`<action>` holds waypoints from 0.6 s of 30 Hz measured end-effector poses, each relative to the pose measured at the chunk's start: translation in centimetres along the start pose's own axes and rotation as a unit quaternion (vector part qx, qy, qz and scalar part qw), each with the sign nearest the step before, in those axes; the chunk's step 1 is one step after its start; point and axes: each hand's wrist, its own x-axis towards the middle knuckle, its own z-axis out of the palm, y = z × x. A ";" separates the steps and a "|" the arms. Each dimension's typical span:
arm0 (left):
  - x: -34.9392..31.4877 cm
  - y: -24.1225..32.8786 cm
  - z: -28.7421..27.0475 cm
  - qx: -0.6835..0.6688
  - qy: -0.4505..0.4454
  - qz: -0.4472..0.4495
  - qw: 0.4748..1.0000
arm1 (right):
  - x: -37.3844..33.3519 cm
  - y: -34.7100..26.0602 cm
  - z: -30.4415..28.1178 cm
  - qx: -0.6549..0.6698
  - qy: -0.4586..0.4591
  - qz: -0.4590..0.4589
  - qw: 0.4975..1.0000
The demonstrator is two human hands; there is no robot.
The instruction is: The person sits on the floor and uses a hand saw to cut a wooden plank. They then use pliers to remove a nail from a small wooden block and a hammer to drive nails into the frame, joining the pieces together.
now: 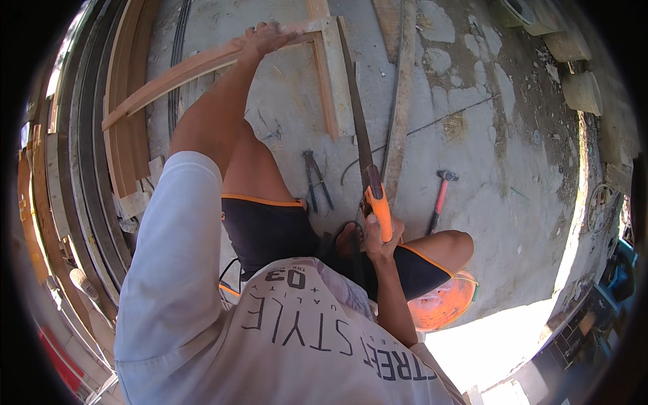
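My right hand [383, 237] is closed around the orange handle of a handsaw [378, 206]. Its long blade points away from me, running along the right side of a pale wooden board [339, 77]; whether its teeth touch the wood I cannot tell. At the far left, my left hand [268, 38] grips a reddish wooden beam [182, 73], fingers over its top, holding it near the pale board. A narrow wooden piece [324, 84] lies against the pale board's left side. Beneath the saw handle, my foot [347, 237] partly shows.
Pincers [316, 182] and a red-handled hammer [441, 201] lie on the concrete floor [486, 196]. Long planks [128, 101] are stacked at left. A weathered board [399, 101] lies right of the saw. An orange basin [442, 307] is by my right knee; buckets [582, 93] stand far right.
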 end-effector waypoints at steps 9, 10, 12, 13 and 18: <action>0.0 0.0 -0.5 0.001 0.004 -0.011 1.000 | -11.3 -9.6 -6.9 -0.142 -0.022 0.056 0.988; -0.1 0.0 -0.7 0.003 0.008 -0.010 1.000 | -10.9 -9.9 -6.5 -0.125 -0.015 0.063 0.990; -0.3 0.2 -1.0 0.007 -0.003 -0.011 1.000 | -9.4 -10.1 -5.8 -0.090 -0.003 0.077 0.993; -0.3 1.3 -1.3 0.011 -0.016 -0.006 1.000 | -7.1 -10.1 -5.7 -0.087 -0.045 0.143 0.985; -0.7 0.4 -0.8 0.032 -0.021 -0.017 0.999 | 0.8 -12.0 -2.1 -0.083 -0.052 0.136 0.986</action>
